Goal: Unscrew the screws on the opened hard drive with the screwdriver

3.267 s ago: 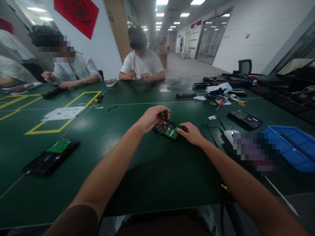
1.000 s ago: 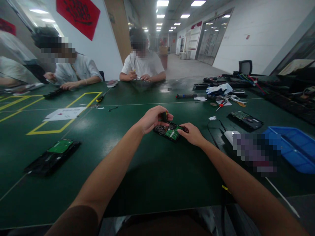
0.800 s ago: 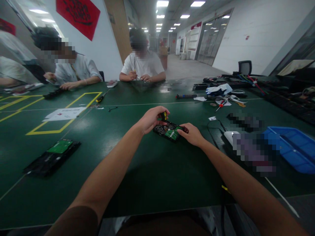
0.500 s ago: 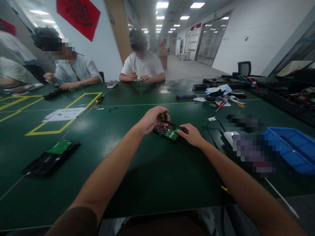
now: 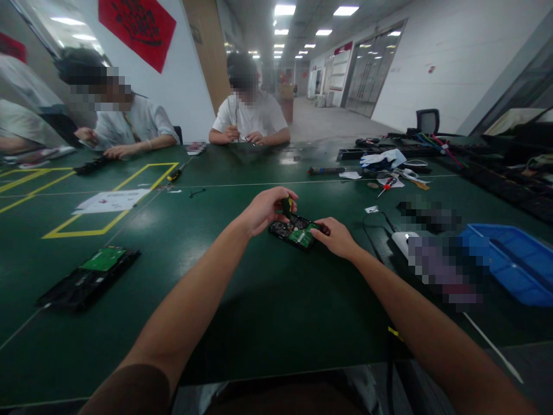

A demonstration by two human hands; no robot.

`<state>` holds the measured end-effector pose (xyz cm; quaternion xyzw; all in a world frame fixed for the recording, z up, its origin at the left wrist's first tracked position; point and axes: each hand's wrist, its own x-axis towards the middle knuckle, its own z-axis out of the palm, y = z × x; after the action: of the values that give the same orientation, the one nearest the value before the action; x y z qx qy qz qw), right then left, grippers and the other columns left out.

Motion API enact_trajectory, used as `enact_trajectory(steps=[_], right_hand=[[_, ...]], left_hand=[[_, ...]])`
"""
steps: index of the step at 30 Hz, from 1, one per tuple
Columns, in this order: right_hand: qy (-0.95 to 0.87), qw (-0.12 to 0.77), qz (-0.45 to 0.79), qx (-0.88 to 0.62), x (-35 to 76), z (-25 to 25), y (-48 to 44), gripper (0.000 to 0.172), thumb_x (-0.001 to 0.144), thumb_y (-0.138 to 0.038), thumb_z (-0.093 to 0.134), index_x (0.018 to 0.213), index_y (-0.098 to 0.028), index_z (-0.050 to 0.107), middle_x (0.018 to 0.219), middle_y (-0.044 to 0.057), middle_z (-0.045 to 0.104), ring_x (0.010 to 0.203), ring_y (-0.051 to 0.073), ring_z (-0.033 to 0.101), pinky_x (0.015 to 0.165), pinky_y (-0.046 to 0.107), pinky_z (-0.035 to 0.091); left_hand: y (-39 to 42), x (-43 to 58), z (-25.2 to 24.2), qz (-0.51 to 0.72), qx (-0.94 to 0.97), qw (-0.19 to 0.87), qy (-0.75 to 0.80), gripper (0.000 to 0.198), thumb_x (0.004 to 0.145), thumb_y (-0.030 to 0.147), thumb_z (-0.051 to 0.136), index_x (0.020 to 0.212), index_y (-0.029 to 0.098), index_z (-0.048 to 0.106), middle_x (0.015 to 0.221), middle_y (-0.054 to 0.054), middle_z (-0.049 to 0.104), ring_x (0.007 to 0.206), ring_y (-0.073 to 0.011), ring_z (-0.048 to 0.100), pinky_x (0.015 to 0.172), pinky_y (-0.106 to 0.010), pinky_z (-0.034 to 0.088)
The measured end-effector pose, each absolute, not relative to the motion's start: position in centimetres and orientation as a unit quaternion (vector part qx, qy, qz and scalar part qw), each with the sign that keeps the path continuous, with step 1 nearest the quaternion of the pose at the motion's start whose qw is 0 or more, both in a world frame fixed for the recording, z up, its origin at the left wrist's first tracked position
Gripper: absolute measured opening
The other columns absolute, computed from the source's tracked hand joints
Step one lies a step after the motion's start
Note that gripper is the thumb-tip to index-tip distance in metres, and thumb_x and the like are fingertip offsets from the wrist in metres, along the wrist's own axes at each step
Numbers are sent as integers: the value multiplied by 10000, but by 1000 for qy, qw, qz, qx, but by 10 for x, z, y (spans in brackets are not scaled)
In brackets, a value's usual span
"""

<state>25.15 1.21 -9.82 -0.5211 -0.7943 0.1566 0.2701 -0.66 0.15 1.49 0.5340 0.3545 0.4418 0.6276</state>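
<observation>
Just ahead of me on the dark green table is a small black device housing (image 5: 283,231) with a green circuit board (image 5: 299,236) inside. My right hand (image 5: 337,237) grips its right end, the thumb lying over the board's edge. Above its far left part, my left hand (image 5: 271,212) has its fingers closed round the black and yellow handle of a screwdriver (image 5: 287,206). The screwdriver stands roughly upright, and its tip is too small to make out. A similar black housing with a green board (image 5: 103,259) lies apart at the left.
At the right are a blue plastic tray (image 5: 514,265), a blurred-out object and a cable. Farther back lie a red screwdriver (image 5: 389,183), a white glove (image 5: 384,158) and papers (image 5: 110,200). Two people (image 5: 250,118) work across the table; another sits far left.
The screwdriver handle has turned slightly within my left fingers, which have shifted a little around it. My right hand and the housing stay nearly in place.
</observation>
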Motion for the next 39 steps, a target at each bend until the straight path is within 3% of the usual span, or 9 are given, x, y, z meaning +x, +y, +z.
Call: enact_trajectory(steps=[6, 13, 26, 39], right_hand=[[-793, 268, 162, -522, 251, -95, 10, 393, 959, -475, 618, 1188, -166, 698, 1086, 107, 669, 862, 200, 625, 757, 318, 473], [-793, 269, 163, -522, 250, -95, 10, 379, 959, -470, 620, 1172, -168, 703, 1082, 108, 667, 850, 195, 616, 752, 318, 470], [-797, 264, 154, -521, 249, -94, 9, 367, 965, -466, 615, 1167, -175, 709, 1061, 100, 664, 849, 194, 605, 750, 311, 458], [-799, 258, 155, -520, 250, -94, 11, 378, 964, -475, 606, 1178, -180, 707, 1070, 98, 665, 857, 195, 605, 751, 311, 461]], left_hand=[[-1, -3, 16, 468, 500, 638, 352, 166, 857, 279, 558, 964, 167, 618, 905, -110, 707, 862, -223, 694, 551, -255, 520], [5, -1, 10, 502, 487, 625, 345, 140, 899, 263, 559, 908, 148, 637, 862, -93, 676, 857, -200, 689, 710, -319, 592], [-2, 0, 12, 484, 535, 603, 340, 168, 900, 340, 668, 881, 173, 671, 889, -60, 624, 845, -158, 622, 633, -241, 550], [-3, 6, 7, 464, 508, 654, 314, 172, 922, 309, 632, 966, 143, 645, 898, -97, 687, 890, -194, 678, 791, -353, 600]])
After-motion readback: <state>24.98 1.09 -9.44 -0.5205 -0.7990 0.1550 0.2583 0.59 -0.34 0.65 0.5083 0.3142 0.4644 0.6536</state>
